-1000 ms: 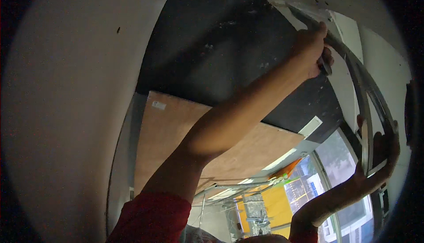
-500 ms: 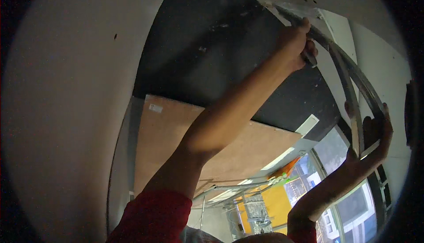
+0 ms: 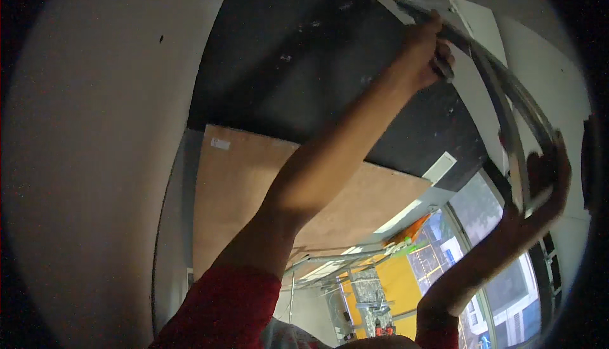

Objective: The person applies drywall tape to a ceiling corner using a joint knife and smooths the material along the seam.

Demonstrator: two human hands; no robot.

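Beside the flat black panel (image 3: 298, 63), the left hand (image 3: 422, 51) and right hand (image 3: 550, 204) both clamp the long grey metal piece (image 3: 521, 97); this holding step seems to call for steadiness.

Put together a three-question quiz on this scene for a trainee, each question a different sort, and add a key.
1. True or false: the left hand and the right hand are both at the metal strips.
2. Multiple choice: what colour is the left sleeve?
A) Blue
B) Yellow
C) Red
3. Short answer: near which corner of the brown board, as pictured, is the small pale label?

Key
1. True
2. C
3. The upper left corner
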